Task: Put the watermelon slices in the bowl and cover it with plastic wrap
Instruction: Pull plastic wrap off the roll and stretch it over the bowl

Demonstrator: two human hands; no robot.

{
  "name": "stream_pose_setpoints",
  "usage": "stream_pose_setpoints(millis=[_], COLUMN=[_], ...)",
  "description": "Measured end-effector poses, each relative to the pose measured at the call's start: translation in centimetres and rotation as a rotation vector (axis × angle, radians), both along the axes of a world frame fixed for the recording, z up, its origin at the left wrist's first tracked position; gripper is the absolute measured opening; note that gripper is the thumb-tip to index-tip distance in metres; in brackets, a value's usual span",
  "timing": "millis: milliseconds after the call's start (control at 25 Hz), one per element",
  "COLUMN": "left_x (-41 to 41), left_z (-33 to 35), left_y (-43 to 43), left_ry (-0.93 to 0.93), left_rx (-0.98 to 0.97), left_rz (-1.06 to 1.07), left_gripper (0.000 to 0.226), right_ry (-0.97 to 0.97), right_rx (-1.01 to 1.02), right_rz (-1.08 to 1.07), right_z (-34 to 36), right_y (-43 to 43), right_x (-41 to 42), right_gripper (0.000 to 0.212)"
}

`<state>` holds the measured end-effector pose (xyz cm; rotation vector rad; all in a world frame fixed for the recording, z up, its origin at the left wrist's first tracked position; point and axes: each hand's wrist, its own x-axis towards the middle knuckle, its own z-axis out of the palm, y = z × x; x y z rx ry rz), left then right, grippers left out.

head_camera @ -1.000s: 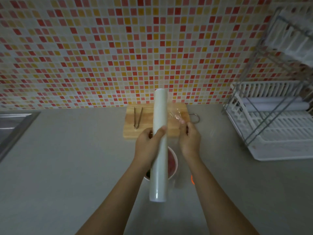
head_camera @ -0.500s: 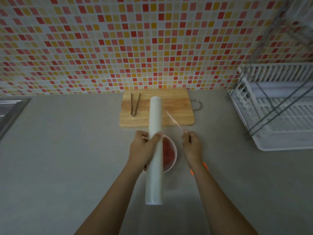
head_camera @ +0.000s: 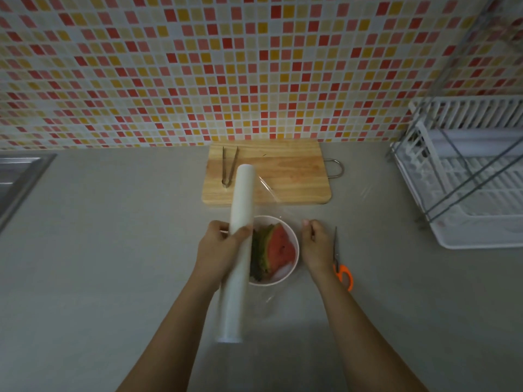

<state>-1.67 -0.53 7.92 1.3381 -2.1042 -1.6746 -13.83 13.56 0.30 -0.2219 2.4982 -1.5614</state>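
Fingers of my left hand grip the plastic wrap roll; my right hand pinches the film stretched above the bowl with watermelon slices.

wall: mosaic tiles | counter: grey | light: dim

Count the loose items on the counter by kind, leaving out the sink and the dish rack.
Cutting board: 1
Tongs: 1
Plastic wrap roll: 1
Bowl: 1
Scissors: 1
Total: 5
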Motion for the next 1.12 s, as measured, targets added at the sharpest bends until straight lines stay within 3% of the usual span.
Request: stream_pose_setpoints(millis=[120, 400, 560, 680, 880, 1120], left_x=[0.7, 1.4, 1.8, 2.2, 2.6, 2.4], left_z=[-0.4, -1.1, -2.3, -2.8, -3.2, -3.4], left_y=[-0.5, -1.5, -1.8, -2.2, -2.4, -2.7], left_ry=[0.026, -0.065, -0.097, -0.051, 0.011, 0.025], left_rx=[0.039, -0.263, -0.235, -0.182, -0.097, -0.064], left_rz=[0.0, -0.059, -0.074, -0.084, -0.073, -0.074], left_gripper=[0.045, 0.052, 0.051, 0.043, 0.038, 0.035], right_ry=[0.01, 0.043, 0.01, -0.086, -0.424, -0.482], right_rx=[0.021, 0.024, 0.049, 0.027, -0.258, -0.332], right_rz=[0.018, 0.045, 0.04, 0.017, -0.16, -0.161], right_z=[0.1, 0.5, 0.0, -0.7, -1.9, -2.0], right_y=[-0.1, -0.2, -0.2, -0.4, -1.3, -1.2], right_x=[-0.1, 0.3, 0.3, 0.3, 1.1, 1.3], right_gripper=[0.03, 0.031, 0.031, 0.034, 0.028, 0.026])
